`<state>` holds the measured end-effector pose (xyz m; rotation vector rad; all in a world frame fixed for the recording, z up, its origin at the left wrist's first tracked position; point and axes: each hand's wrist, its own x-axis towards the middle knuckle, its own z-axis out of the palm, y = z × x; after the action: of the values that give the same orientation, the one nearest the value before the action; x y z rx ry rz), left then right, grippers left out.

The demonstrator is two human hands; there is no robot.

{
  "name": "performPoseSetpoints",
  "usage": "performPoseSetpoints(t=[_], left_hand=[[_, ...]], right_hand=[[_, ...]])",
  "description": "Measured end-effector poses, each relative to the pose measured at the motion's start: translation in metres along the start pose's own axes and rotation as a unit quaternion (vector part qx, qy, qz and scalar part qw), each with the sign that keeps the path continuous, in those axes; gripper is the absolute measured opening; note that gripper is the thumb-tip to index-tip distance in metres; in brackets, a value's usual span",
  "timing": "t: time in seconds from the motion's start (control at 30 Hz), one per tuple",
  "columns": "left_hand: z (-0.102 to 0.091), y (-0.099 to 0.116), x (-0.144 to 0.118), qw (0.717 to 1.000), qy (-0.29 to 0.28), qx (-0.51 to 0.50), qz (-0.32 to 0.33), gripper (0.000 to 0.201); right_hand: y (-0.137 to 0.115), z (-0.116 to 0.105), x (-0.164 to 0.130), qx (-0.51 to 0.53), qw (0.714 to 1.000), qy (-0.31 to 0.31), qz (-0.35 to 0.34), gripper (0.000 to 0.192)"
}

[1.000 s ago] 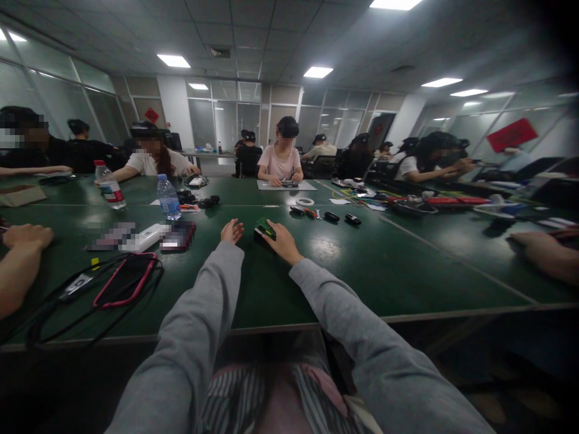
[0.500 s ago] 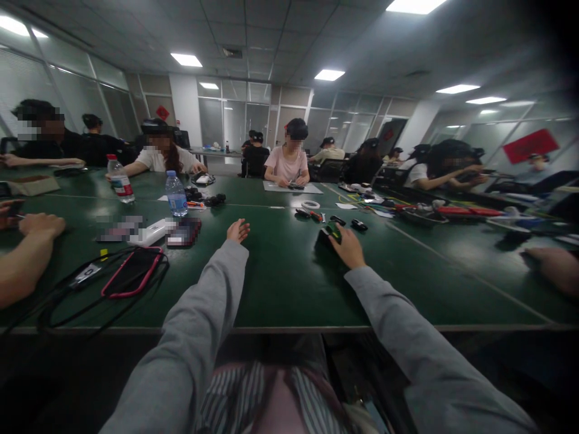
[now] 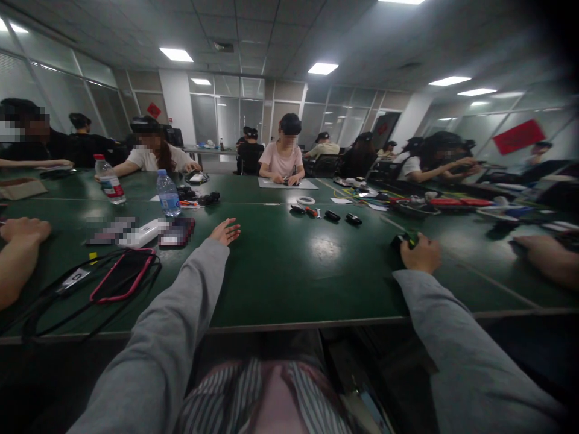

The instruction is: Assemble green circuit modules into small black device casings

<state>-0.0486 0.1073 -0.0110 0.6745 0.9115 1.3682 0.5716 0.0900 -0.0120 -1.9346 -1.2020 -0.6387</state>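
Note:
My right hand (image 3: 423, 253) is closed around a small dark box-like object (image 3: 400, 242) with a bright green part, at the right of the green table (image 3: 289, 277). Its exact kind is too small and shaded to tell. My left hand (image 3: 226, 231) holds nothing; its fingers are apart, just over the tabletop left of centre. A blurred phone-like item (image 3: 177, 232) lies a little to its left. Beyond both hands, a row of small dark items (image 3: 332, 216) and a white ring-shaped roll (image 3: 305, 200) lie on the table.
Two plastic bottles, one red-capped (image 3: 110, 181) and one blue-capped (image 3: 168, 194), stand at left. A pink-edged phone (image 3: 123, 275) lies among black cables. Cables and red tools (image 3: 452, 202) spread at far right. Other people's hands rest at the left (image 3: 25, 232) and right (image 3: 549, 256) edges.
My right hand has moved right across the table with the dark object. My left hand has shifted slightly left, still spread. The whole view has drifted a little.

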Motion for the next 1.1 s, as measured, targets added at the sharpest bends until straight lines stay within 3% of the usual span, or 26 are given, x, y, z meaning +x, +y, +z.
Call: performPoseSetpoints(t=[0.23, 0.4, 0.47, 0.57, 0.7, 0.83, 0.97, 1.1], left_hand=[[-0.004, 0.001, 0.004, 1.0, -0.01, 0.013, -0.002, 0.03], [0.0, 0.001, 0.0, 1.0, -0.013, 0.011, 0.002, 0.028], [0.001, 0.001, -0.001, 1.0, -0.015, 0.01, 0.003, 0.028], [0.001, 0.001, 0.002, 1.0, -0.006, 0.016, 0.001, 0.027], [0.008, -0.006, 0.007, 0.999, 0.01, 0.045, 0.003, 0.029], [0.034, -0.022, 0.002, 0.996, -0.026, 0.08, 0.027, 0.036], [0.061, -0.038, -0.009, 0.994, -0.061, 0.088, 0.03, 0.058], [0.07, -0.044, -0.011, 0.997, -0.053, 0.041, 0.024, 0.064]], right_hand=[[0.008, 0.011, 0.004, -0.007, 0.999, -0.044, -0.005, 0.051], [0.012, 0.017, 0.004, -0.027, 0.998, -0.046, 0.019, 0.059], [0.012, 0.015, 0.001, -0.038, 0.996, -0.08, 0.024, 0.059], [-0.003, 0.009, -0.006, -0.048, 0.989, -0.141, -0.024, 0.054], [-0.067, 0.001, -0.024, 0.0, 0.988, -0.117, -0.101, 0.051], [-0.173, -0.004, -0.061, 0.129, 0.967, -0.113, -0.186, 0.048], [-0.277, -0.018, -0.117, 0.3, 0.885, -0.175, -0.309, 0.052], [-0.343, -0.034, -0.17, 0.375, 0.824, -0.223, -0.362, 0.06]])
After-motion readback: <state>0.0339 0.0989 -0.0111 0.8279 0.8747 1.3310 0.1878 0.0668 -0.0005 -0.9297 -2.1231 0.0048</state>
